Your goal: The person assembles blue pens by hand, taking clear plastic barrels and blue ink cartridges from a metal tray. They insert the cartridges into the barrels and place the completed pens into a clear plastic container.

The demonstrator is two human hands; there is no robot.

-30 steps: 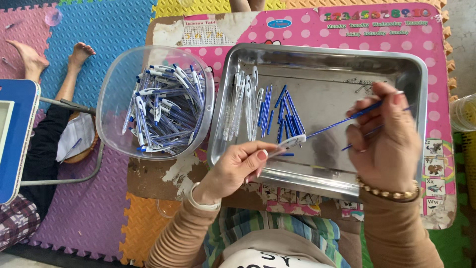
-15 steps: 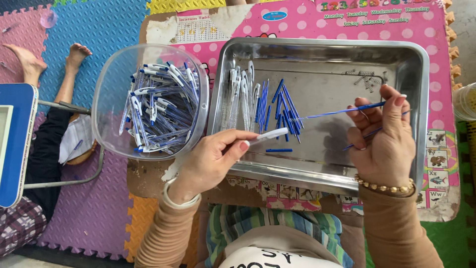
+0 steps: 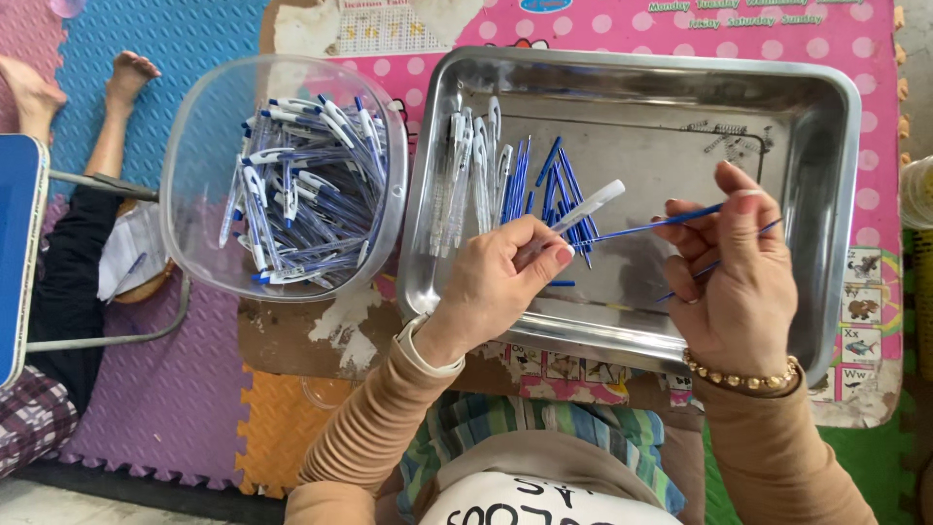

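Observation:
My left hand grips a clear pen barrel over the metal tray; the barrel tilts up to the right. My right hand pinches a thin blue ink refill whose tip points left at the barrel's open end. A second blue refill pokes out under the right-hand fingers. In the tray lie a row of clear barrels and a bunch of blue refills. Left of the tray a clear plastic bowl holds several assembled blue-and-white pens.
Small metal springs lie at the tray's far right. Tray and bowl rest on a low pink dotted table above coloured foam floor mats. Another person's bare feet and dark trouser leg are at the left, beside a blue chair.
My left hand has lifted the clear barrel up and to the right, tilting it toward the blue refill. My right hand has shifted slightly left with the refill. The camera has also moved in closer.

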